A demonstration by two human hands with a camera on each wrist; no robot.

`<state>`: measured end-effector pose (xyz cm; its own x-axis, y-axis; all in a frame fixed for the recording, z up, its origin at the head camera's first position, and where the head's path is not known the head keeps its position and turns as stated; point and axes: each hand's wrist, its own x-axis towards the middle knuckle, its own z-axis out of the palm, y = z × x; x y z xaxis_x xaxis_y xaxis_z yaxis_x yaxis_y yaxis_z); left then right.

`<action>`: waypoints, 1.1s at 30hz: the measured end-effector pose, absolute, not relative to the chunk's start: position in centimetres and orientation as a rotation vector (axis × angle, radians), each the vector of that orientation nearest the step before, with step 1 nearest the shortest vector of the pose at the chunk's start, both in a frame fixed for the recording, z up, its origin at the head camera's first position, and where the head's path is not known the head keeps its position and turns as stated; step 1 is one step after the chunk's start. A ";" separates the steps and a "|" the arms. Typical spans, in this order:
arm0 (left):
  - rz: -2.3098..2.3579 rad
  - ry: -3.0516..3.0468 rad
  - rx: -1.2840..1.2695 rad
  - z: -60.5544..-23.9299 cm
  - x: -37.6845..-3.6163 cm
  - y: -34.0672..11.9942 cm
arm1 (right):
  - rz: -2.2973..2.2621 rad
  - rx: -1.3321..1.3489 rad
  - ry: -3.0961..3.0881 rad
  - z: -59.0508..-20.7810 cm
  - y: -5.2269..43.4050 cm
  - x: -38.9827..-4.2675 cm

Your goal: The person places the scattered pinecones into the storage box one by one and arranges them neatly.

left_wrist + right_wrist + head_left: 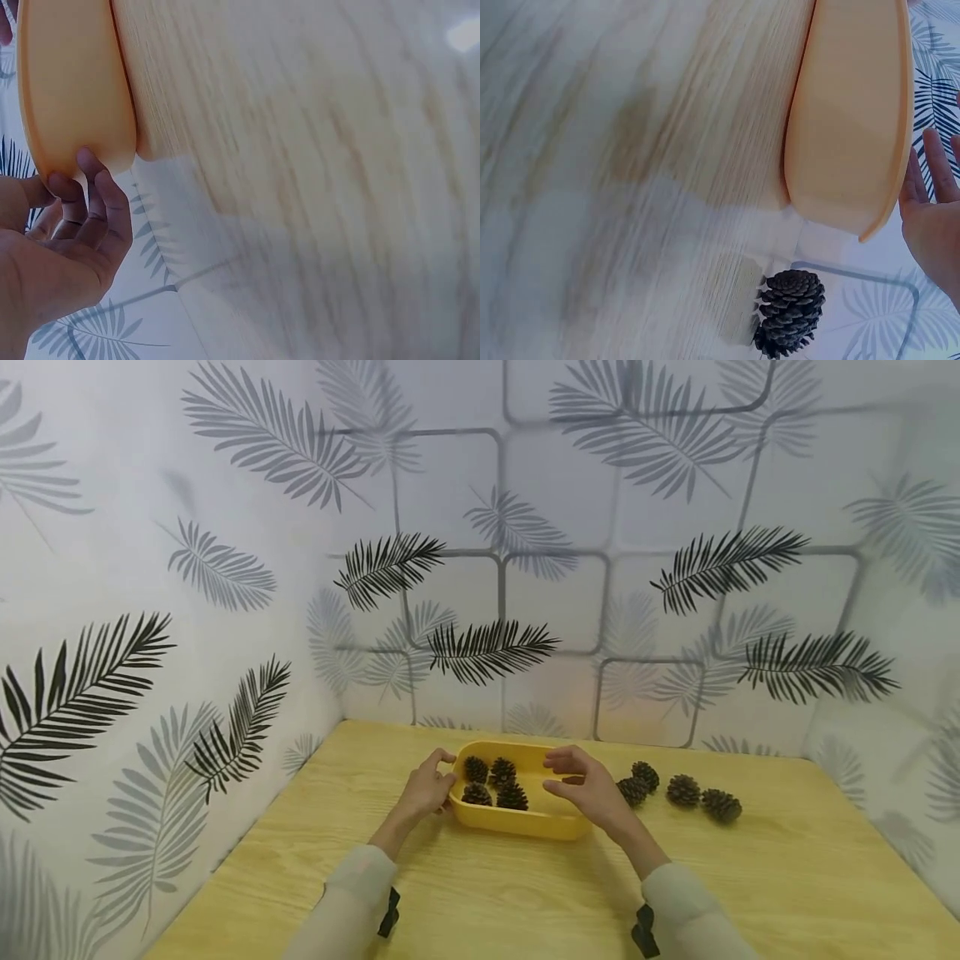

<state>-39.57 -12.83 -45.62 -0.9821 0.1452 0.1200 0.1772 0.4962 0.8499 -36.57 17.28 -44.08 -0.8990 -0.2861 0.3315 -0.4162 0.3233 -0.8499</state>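
While the left hand (427,789) pinches the yellow tray (517,822) on the table (480,893), the right hand (590,785) hovers over it, relaxed, empty; pinecones (683,791) inside and beside look light, stiff, brittle; best gripped mid-body.

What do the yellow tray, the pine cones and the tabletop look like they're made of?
Yellow tray: probably plastic, smooth and satin, with even color and rounded walls.
Pine cones: seemingly natural, dry and woody, with rough overlapping scales.
Tabletop: smooth-looking wood or wood-look laminate; grain streaks show, but which stays unclear.
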 end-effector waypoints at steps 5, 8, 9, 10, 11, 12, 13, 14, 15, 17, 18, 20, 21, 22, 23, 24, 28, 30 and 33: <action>-1.527 -2.701 -0.273 -45.9 -39.5 -13.0 | 1.646 0.692 -2.459 -43.9 17.7 -36.1; -1.520 -2.699 -0.275 -46.0 -39.5 -13.1 | 1.650 0.712 -2.465 -43.6 18.1 -35.8; -1.520 -2.693 -0.278 -46.0 -39.5 -13.1 | 1.654 0.716 -2.467 -43.5 18.2 -35.7; -1.519 -2.690 -0.280 -46.0 -39.4 -13.1 | 1.657 0.722 -2.468 -43.3 18.4 -35.6; -1.518 -2.685 -0.282 -46.0 -39.4 -13.1 | 1.656 0.729 -2.469 -43.2 18.5 -35.6; -1.516 -2.681 -0.285 -46.0 -39.4 -13.1 | 1.657 0.734 -2.472 -43.1 18.6 -35.6; -1.512 -2.681 -0.280 -45.9 -39.4 -13.1 | 1.660 0.739 -2.472 -43.0 18.7 -35.5; -1.510 -2.681 -0.279 -45.9 -39.4 -13.2 | 1.662 0.743 -2.475 -42.9 18.8 -35.5; -1.505 -2.682 -0.279 -45.9 -39.3 -13.2 | 1.663 0.747 -2.476 -42.9 19.0 -35.5; -1.497 -2.682 -0.283 -45.8 -39.3 -13.1 | 1.658 0.749 -2.479 -42.7 19.2 -35.4; -1.495 -2.683 -0.285 -45.8 -39.3 -13.1 | 1.654 0.749 -2.480 -42.7 19.4 -35.4; -1.500 -2.685 -0.289 -45.8 -39.2 -13.1 | 1.639 0.750 -2.480 -42.5 19.8 -35.2; -1.503 -2.686 -0.292 -45.8 -39.2 -13.0 | 1.615 0.755 -2.478 -42.5 20.0 -35.1; -1.507 -2.686 -0.295 -45.7 -39.1 -13.0 | 1.604 0.751 -2.475 -42.4 20.3 -35.0; -1.510 -2.686 -0.300 -45.7 -39.1 -12.9 | 1.598 0.746 -2.474 -42.4 20.6 -35.0; -1.513 -2.687 -0.304 -45.7 -39.1 -12.9 | 1.595 0.734 -2.475 -42.3 20.9 -34.9; -1.516 -2.682 -0.317 -45.7 -39.0 -12.8 | 1.618 0.689 -2.474 -42.0 22.1 -34.7; -1.516 -2.679 -0.319 -45.6 -39.1 -12.7 | 1.625 0.672 -2.472 -41.8 22.7 -34.5; -1.516 -2.678 -0.319 -45.6 -39.1 -12.7 | 1.643 0.657 -2.468 -41.6 23.6 -34.3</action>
<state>-39.12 -12.67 -45.55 -0.9776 0.1551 0.1420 0.2015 0.4988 0.8429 -34.30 23.57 -41.64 -0.9012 -0.2939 0.3185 -0.4072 0.3228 -0.8544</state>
